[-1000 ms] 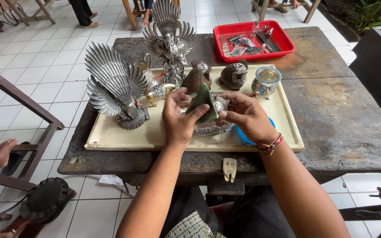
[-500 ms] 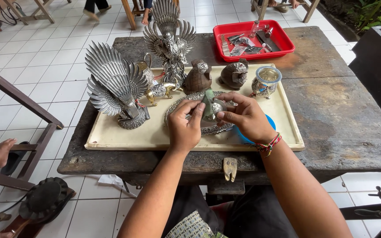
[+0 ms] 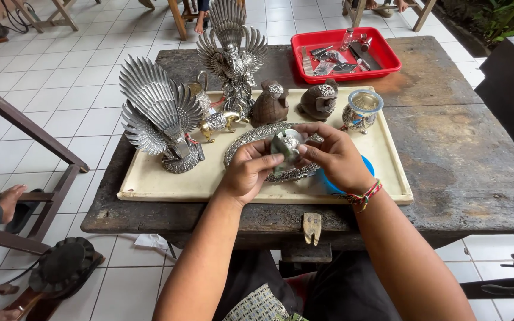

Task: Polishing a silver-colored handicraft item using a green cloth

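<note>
Just below the centre of the frame, both hands meet around a small silver ornament (image 3: 287, 144), held a little above an oval embossed silver tray (image 3: 251, 138). The left hand (image 3: 250, 172) comes up from the lower left and closes on the ornament's left and lower side, thumb and forefinger pinched against it. The right hand (image 3: 334, 156), with a braided coloured wristband (image 3: 364, 195), comes in from the right; its fingertips press on the ornament's upper right edge. Neither hand is spread wide: both are curled narrow on the piece, which sits between them, about equally near to each. The ornament's shape is partly hidden by the fingers, so its long axis cannot be told with certainty, though it seems to stand roughly upright.

The oval tray lies on a cream board (image 3: 156, 181) that covers much of the worn wooden counter (image 3: 465, 154). A blue round object (image 3: 332, 183) shows just under the right hand. To the left on the board stands a large silver winged figure (image 3: 159, 113), and a taller one (image 3: 232, 50) stands behind it at upper centre. Two dark rounded figures (image 3: 295, 102) and a small silver cup (image 3: 361, 110) stand along the far edge. A red tray (image 3: 388, 56) with small tools sits at the upper right.
</note>
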